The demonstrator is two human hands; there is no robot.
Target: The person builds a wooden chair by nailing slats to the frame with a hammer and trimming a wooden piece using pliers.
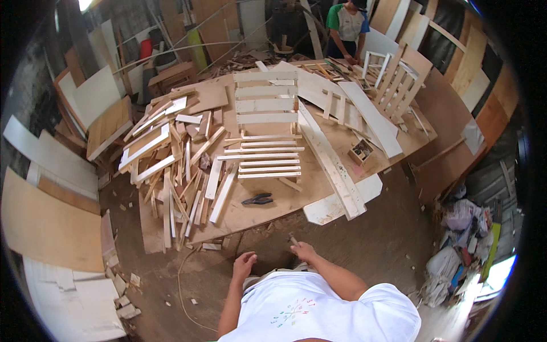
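Note:
My right hand (303, 251) grips a hammer (292, 238), raised below the front edge of the worktable (159, 233). My left hand (246, 261) is at waist height with curled fingers; whether it holds anything cannot be made out. Beyond both hands, black pliers (256, 199) lie on the table. A slatted wooden assembly (269, 156) sits at the table's middle, with wide pale slats at its back. A long pale board (330, 165) rests diagonally to its right, near a small wooden box of hardware (360, 151).
Loose wooden strips (159, 165) are heaped on the table's left, and slatted frames (399, 85) stand at its right. Another person (347, 34) stands behind the table. Panels (54, 222) lean along the left wall, bags (458, 216) lie at the right, and a cable (182, 285) crosses the floor.

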